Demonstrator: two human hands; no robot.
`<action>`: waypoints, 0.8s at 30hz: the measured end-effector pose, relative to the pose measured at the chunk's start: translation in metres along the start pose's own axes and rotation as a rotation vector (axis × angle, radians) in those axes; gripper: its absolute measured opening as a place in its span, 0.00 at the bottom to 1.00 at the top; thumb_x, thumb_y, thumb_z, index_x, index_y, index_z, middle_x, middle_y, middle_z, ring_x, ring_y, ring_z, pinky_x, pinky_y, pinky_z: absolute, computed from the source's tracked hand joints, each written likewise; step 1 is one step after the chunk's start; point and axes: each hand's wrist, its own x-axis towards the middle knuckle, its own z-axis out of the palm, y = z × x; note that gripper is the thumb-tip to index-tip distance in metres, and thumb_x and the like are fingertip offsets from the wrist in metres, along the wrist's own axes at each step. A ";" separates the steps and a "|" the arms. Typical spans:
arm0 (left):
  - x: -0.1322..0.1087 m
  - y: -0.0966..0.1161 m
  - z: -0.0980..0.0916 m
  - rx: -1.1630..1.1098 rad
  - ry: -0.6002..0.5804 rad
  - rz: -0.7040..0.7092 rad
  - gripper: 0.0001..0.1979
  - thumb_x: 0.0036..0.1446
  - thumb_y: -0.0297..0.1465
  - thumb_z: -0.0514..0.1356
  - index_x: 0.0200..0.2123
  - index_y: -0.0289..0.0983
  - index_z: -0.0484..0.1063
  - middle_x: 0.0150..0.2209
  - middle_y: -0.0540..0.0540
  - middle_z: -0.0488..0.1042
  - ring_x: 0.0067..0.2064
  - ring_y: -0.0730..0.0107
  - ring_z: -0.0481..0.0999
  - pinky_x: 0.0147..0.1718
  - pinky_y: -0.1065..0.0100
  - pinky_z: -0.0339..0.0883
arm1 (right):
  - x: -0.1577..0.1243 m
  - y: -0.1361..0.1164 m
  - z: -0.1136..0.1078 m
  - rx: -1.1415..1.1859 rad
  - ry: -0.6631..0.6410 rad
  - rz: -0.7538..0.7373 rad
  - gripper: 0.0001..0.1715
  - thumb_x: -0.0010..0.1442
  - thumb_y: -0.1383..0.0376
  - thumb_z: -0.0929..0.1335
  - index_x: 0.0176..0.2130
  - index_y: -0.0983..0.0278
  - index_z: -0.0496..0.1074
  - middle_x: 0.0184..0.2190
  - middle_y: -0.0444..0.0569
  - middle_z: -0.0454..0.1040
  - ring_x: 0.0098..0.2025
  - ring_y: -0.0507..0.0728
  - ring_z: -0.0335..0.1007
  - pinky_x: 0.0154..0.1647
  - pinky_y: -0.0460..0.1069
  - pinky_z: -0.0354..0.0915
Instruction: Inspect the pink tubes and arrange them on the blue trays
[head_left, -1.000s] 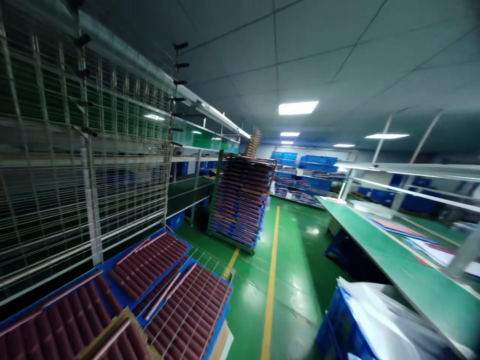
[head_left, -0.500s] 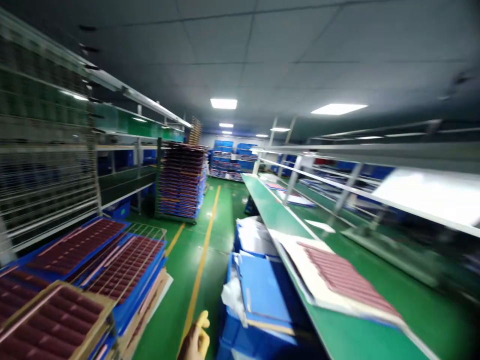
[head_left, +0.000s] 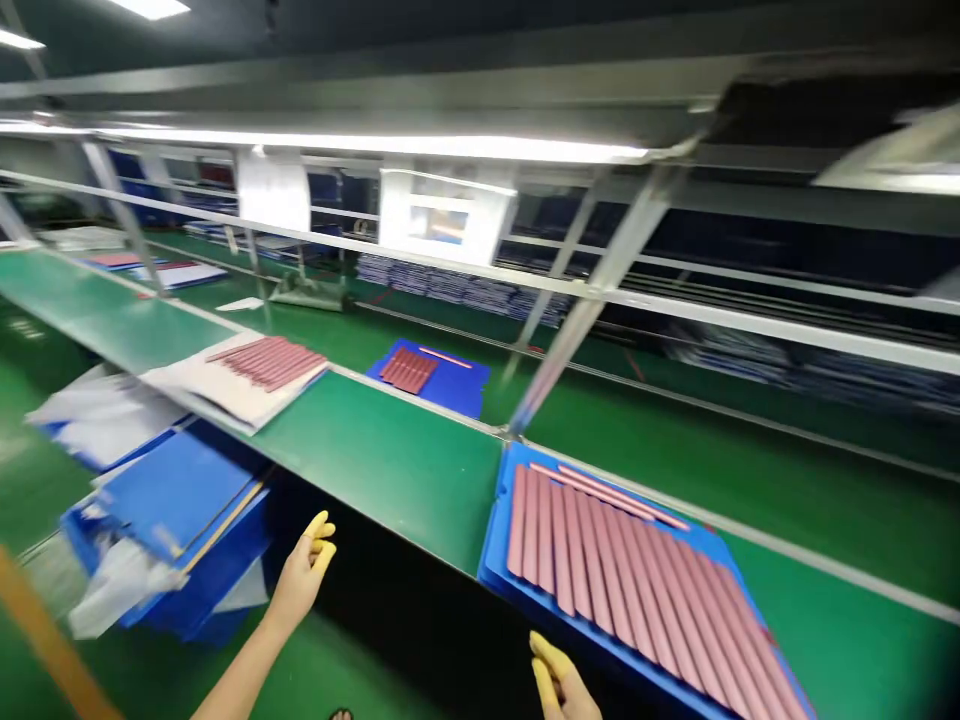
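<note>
My left hand (head_left: 304, 562), with yellow finger covers on its fingertips, hovers in front of the green bench edge. Its fingers are loosely bent and apart, with nothing between them. At the bottom, my right hand (head_left: 561, 682) also wears yellow covers; a gap shows between its fingers and it holds nothing. It is nearest to a blue board (head_left: 491, 560) on the bench, just short of its front edge. A row of dusky-pink strips (head_left: 637, 580) lies side by side on that board, with thin pink strips (head_left: 600, 490) along the back.
On the green bench (head_left: 390, 480), a white stack (head_left: 247, 405) bears more pink strips. Behind the rail lies a blue sheet (head_left: 457, 385) with a few strips. Blue bins (head_left: 217, 590) stand on the floor at left. A slanted metal post (head_left: 592, 310) rises from the bench.
My view has swung right, from the aisle with racks to the bench. The board of pink strips and my right hand have come into view. The bins now appear at left.
</note>
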 end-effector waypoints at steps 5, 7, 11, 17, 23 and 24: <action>0.021 0.004 0.046 -0.051 -0.259 -0.029 0.30 0.51 0.41 0.58 0.56 0.38 0.60 0.49 0.40 0.71 0.47 0.62 0.73 0.47 0.61 0.66 | 0.009 0.009 -0.053 -0.134 0.214 0.100 0.27 0.49 0.50 0.63 0.44 0.62 0.73 0.45 0.54 0.75 0.43 0.62 0.73 0.44 0.53 0.70; 0.027 0.004 0.061 -0.059 -0.310 -0.068 0.30 0.50 0.40 0.58 0.55 0.38 0.60 0.49 0.40 0.71 0.47 0.62 0.73 0.47 0.61 0.66 | 0.012 0.017 -0.076 -0.176 0.268 0.131 0.29 0.49 0.50 0.62 0.44 0.63 0.72 0.44 0.56 0.75 0.40 0.61 0.74 0.43 0.54 0.70; 0.034 0.013 0.102 -0.027 -0.425 -0.150 0.32 0.46 0.41 0.60 0.55 0.35 0.60 0.49 0.37 0.71 0.43 0.60 0.74 0.46 0.58 0.66 | 0.021 0.046 -0.132 -0.271 0.377 0.199 0.31 0.48 0.49 0.61 0.45 0.64 0.72 0.41 0.57 0.75 0.38 0.62 0.73 0.43 0.57 0.69; 0.039 0.037 0.199 0.015 -0.477 -0.138 0.34 0.41 0.43 0.60 0.51 0.33 0.64 0.48 0.35 0.72 0.44 0.58 0.73 0.48 0.57 0.64 | 0.076 0.121 -0.238 -0.349 0.440 0.301 0.31 0.46 0.53 0.60 0.43 0.68 0.73 0.43 0.61 0.74 0.46 0.67 0.70 0.51 0.60 0.63; 0.041 0.036 0.297 0.057 -0.453 -0.271 0.30 0.44 0.36 0.58 0.51 0.28 0.63 0.52 0.30 0.67 0.52 0.58 0.69 0.52 0.60 0.60 | 0.151 0.201 -0.298 -0.316 0.371 0.417 0.35 0.44 0.56 0.61 0.45 0.77 0.71 0.44 0.69 0.73 0.49 0.71 0.68 0.53 0.63 0.59; 0.040 0.035 0.307 0.066 -0.454 -0.302 0.29 0.45 0.34 0.57 0.51 0.28 0.63 0.52 0.30 0.67 0.51 0.59 0.70 0.50 0.60 0.61 | 0.159 0.212 -0.300 -0.291 0.353 0.443 0.35 0.44 0.57 0.61 0.46 0.77 0.71 0.44 0.69 0.73 0.48 0.71 0.69 0.52 0.62 0.60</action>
